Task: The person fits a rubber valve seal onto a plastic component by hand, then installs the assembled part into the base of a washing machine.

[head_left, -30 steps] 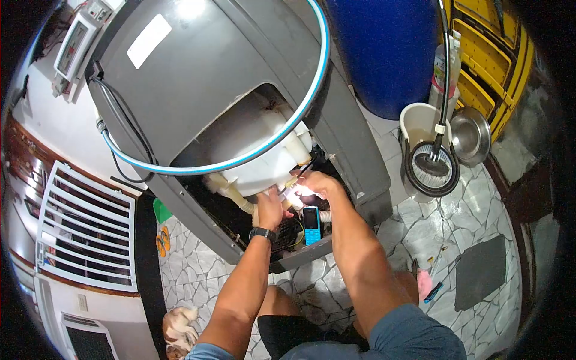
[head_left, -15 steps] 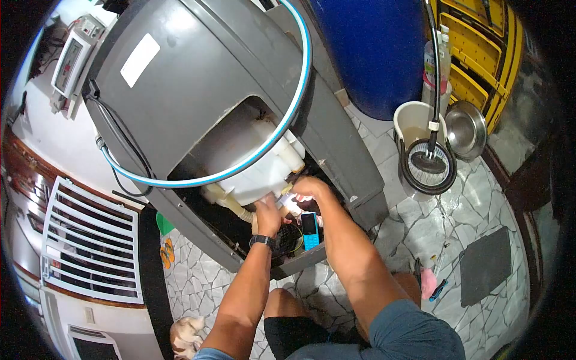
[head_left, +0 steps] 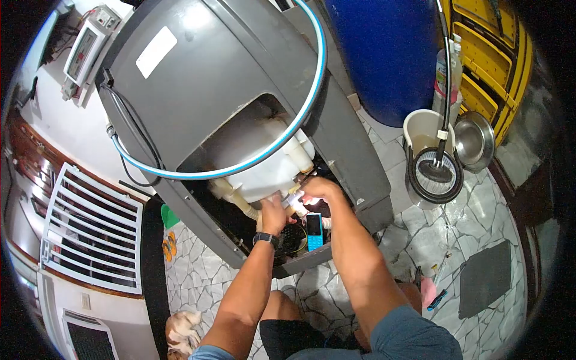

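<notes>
The grey washing machine (head_left: pixel 222 66) leans across the view with its lower opening uncovered. Both my hands reach inside, under the whitish tub (head_left: pixel 258 182). My left hand (head_left: pixel 274 215), with a dark watch at the wrist, is closed round a white plastic pipe fitting (head_left: pixel 294 200). On the fitting's right side my right hand (head_left: pixel 322 189) has its fingers bent inward; what they grip is hidden in the glare. A blue keypad phone (head_left: pixel 314 233) stands on the opening's lower edge, below my right hand. To the left runs a yellowed corrugated hose (head_left: pixel 245 206).
A blue-and-white hose (head_left: pixel 282 141) loops across the machine's front. To the right stand a blue drum (head_left: pixel 384 60), a mop bucket (head_left: pixel 420 126) and a metal basin (head_left: pixel 474 141). A utility knife (head_left: pixel 437 300) lies on the floor; a dog (head_left: pixel 183 333) lies at lower left.
The view has shifted slightly, so the machine appears a little further right. Both hands stay at the fitting, with slight finger movement.
</notes>
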`<move>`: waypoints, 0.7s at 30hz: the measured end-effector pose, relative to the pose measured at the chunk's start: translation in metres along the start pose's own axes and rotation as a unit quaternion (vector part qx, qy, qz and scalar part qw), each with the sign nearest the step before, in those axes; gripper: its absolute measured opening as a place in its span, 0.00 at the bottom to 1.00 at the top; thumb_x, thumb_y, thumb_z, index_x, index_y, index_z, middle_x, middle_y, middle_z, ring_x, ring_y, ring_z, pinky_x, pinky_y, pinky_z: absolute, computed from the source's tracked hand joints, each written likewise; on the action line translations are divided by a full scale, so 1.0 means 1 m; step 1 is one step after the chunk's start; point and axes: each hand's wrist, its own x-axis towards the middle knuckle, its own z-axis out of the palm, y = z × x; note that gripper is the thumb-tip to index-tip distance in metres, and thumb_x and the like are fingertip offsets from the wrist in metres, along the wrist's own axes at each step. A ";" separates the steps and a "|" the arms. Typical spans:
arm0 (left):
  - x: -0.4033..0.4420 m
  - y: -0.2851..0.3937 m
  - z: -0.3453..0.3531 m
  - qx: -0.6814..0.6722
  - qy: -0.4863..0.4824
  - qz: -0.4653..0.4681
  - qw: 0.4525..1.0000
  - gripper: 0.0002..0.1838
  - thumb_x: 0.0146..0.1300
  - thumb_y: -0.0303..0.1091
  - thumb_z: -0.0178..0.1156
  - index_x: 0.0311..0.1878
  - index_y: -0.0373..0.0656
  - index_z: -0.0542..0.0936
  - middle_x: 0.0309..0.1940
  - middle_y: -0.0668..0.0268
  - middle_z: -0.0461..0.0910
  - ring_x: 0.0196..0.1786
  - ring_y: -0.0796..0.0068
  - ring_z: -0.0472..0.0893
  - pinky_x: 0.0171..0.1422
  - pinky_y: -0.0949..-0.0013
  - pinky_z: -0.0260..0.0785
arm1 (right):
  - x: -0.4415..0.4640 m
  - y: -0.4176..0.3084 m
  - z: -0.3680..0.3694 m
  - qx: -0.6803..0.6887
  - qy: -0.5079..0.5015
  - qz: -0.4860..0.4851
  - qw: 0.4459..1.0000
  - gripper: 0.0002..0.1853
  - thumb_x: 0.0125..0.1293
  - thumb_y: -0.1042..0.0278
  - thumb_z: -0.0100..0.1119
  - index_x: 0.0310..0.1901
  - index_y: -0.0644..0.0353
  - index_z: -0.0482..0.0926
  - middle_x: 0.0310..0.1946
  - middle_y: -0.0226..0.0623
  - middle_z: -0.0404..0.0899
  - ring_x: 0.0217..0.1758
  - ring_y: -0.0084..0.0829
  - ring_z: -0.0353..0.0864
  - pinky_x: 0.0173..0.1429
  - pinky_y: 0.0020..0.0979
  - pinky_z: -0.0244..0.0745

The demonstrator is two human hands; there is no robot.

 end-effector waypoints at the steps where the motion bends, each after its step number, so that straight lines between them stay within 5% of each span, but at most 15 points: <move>1: -0.001 0.001 0.000 -0.003 -0.005 -0.001 1.000 0.25 0.79 0.46 0.45 0.60 0.33 0.55 0.42 0.47 0.74 0.15 0.67 0.75 0.21 0.57 0.81 | 0.004 0.005 0.000 0.035 -0.018 -0.010 0.999 0.17 0.63 0.63 0.59 0.50 0.62 0.84 0.43 0.45 0.87 0.38 0.34 0.86 0.44 0.39 0.79; 4: -0.001 0.000 -0.003 -0.008 -0.017 -0.018 1.000 0.26 0.79 0.46 0.44 0.63 0.34 0.51 0.37 0.47 0.74 0.14 0.68 0.75 0.21 0.56 0.81 | 0.022 0.017 0.008 0.152 -0.086 0.004 0.985 0.21 0.67 0.65 0.58 0.61 0.56 0.79 0.47 0.41 0.86 0.38 0.31 0.83 0.43 0.38 0.78; 8: -0.006 0.007 -0.001 -0.037 -0.013 -0.001 0.999 0.26 0.77 0.43 0.47 0.60 0.27 0.53 0.41 0.41 0.76 0.14 0.61 0.78 0.18 0.58 0.79 | 0.012 0.011 0.014 0.028 0.045 0.007 0.999 0.16 0.69 0.59 0.59 0.49 0.61 0.85 0.52 0.46 0.85 0.53 0.32 0.85 0.51 0.35 0.79; 10: -0.005 0.007 -0.002 -0.042 -0.008 0.000 0.999 0.27 0.77 0.43 0.47 0.61 0.28 0.53 0.40 0.41 0.76 0.14 0.61 0.78 0.18 0.58 0.79 | -0.014 -0.007 0.002 0.216 0.017 0.027 0.976 0.13 0.66 0.65 0.63 0.49 0.60 0.85 0.45 0.43 0.86 0.45 0.30 0.84 0.50 0.35 0.79; 11: -0.003 0.006 -0.002 -0.040 -0.013 0.006 0.999 0.27 0.77 0.43 0.47 0.61 0.28 0.52 0.39 0.42 0.76 0.13 0.62 0.78 0.18 0.58 0.79 | -0.013 -0.005 -0.001 0.192 0.005 0.024 0.981 0.13 0.64 0.70 0.66 0.50 0.57 0.85 0.41 0.39 0.85 0.39 0.28 0.81 0.45 0.37 0.80; 14: -0.003 0.001 -0.004 -0.032 -0.012 0.013 0.999 0.27 0.77 0.43 0.48 0.61 0.28 0.52 0.38 0.42 0.76 0.13 0.62 0.77 0.18 0.57 0.79 | -0.004 0.008 0.011 0.368 -0.009 -0.026 0.929 0.14 0.63 0.70 0.66 0.50 0.58 0.85 0.40 0.38 0.85 0.38 0.29 0.83 0.38 0.38 0.79; 18: 0.000 0.000 -0.005 -0.026 -0.018 -0.004 0.999 0.27 0.77 0.43 0.48 0.61 0.28 0.53 0.40 0.42 0.76 0.14 0.61 0.77 0.18 0.58 0.80 | -0.005 -0.001 0.011 0.317 0.011 0.012 0.948 0.15 0.62 0.70 0.64 0.51 0.60 0.84 0.40 0.40 0.86 0.36 0.30 0.83 0.36 0.38 0.79; 21: -0.001 0.002 -0.002 -0.026 -0.024 -0.005 0.999 0.28 0.78 0.46 0.46 0.63 0.31 0.53 0.44 0.46 0.74 0.15 0.67 0.75 0.19 0.59 0.80 | 0.027 0.014 0.020 0.120 0.008 0.050 0.992 0.16 0.60 0.64 0.57 0.45 0.62 0.85 0.40 0.49 0.87 0.38 0.37 0.87 0.41 0.42 0.80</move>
